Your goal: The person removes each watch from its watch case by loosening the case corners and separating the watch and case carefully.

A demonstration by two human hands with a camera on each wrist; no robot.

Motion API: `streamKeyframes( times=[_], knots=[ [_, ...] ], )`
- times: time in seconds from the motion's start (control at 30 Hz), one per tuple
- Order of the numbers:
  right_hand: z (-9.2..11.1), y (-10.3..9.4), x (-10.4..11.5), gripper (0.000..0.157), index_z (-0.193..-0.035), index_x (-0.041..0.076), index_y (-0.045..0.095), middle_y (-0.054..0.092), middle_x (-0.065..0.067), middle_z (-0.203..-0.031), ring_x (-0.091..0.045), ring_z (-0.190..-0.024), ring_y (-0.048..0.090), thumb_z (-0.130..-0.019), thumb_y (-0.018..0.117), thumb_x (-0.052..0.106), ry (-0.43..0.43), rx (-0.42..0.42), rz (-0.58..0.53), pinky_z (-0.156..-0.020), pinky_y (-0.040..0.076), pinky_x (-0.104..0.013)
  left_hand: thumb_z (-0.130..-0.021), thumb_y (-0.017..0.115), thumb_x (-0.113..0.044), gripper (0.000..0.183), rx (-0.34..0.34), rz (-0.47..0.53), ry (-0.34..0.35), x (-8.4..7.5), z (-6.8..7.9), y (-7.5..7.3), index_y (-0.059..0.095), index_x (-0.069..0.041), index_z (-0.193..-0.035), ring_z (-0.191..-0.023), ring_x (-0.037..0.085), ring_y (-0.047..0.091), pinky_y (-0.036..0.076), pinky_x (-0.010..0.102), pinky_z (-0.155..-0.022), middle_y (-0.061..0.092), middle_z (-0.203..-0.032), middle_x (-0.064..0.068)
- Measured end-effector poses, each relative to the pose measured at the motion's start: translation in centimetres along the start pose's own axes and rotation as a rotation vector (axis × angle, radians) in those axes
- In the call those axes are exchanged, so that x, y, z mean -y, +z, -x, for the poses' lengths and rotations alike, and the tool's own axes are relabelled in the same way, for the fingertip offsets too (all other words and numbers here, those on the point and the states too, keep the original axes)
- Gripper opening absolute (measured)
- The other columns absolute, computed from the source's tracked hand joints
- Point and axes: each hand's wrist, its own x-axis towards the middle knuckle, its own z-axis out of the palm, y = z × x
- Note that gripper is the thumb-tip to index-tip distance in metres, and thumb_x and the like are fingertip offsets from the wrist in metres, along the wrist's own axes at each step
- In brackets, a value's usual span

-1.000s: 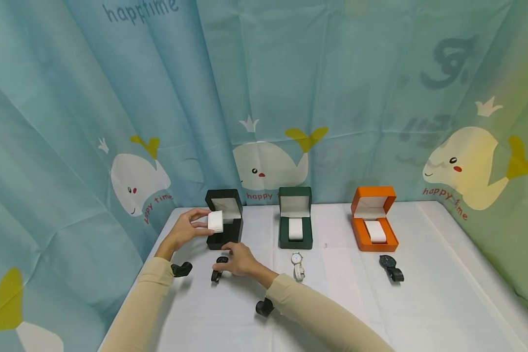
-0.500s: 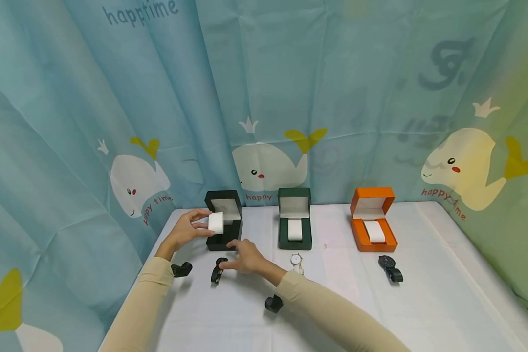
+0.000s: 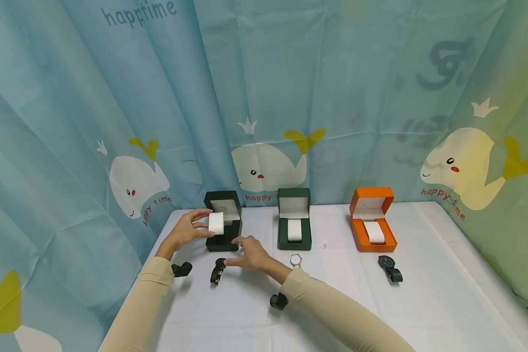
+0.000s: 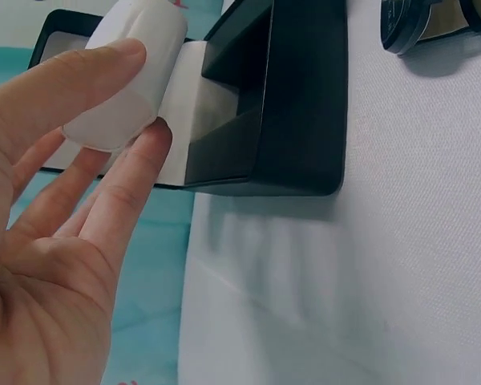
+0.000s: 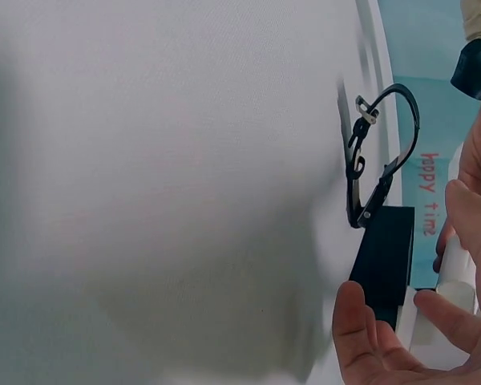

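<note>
My left hand (image 3: 187,231) pinches a white watch cushion (image 3: 216,223) between thumb and fingers, above the opened black watch box (image 3: 220,248). In the left wrist view the cushion (image 4: 132,92) is tilted, and the box (image 4: 305,104) has a dark hollow inside. My right hand (image 3: 252,254) is spread and holds nothing, just right of a black watch (image 3: 217,272) lying in front of that box. The right wrist view shows the watch's band (image 5: 414,128) standing in a closed loop on the tablecloth, apart from the right fingers (image 5: 351,321).
An open green watch box (image 3: 283,242) and an open orange one (image 3: 390,244) stand to the right, each with a white cushion. Before them lie a light-strapped watch (image 3: 296,260), partly behind the right forearm, and a black watch (image 3: 389,268). A printed curtain (image 3: 334,98) hangs behind.
My right hand has drawn back a little rightward from the black watch, its fingers moving off it. The left hand and cushion have hardly moved.
</note>
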Motion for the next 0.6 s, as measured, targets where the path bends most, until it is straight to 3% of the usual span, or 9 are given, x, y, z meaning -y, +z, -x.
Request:
streamKeyframes(
  times=[0.2,0.6],
  knots=[
    [0.18,-0.35,-0.21,0.063,-0.136,0.002,0.062,0.061,-0.021,-0.124,-0.034,-0.114,0.06,-0.087,0.084,0.035,0.011,-0.012,0.0,-0.089,0.054,-0.043,-0.085,0.082,0.002,0.077,0.022,-0.081,-0.004,-0.63,0.06,0.1,0.044,0.002,-0.152,-0.124,0.046,0.059,0.057,0.047,-0.094,0.043,-0.152,0.028],
    [0.23,-1.05,-0.81,0.065,-0.139,0.005,0.061,0.06,-0.022,-0.126,-0.032,-0.115,0.059,-0.087,0.083,0.039,0.041,-0.033,0.007,-0.092,0.054,-0.045,-0.082,0.084,0.001,0.072,-0.009,-0.163,-0.028,-0.91,-0.36,0.77,0.051,0.001,-0.146,-0.121,0.046,0.061,0.057,0.05,-0.093,0.046,-0.147,0.027]
  ],
)
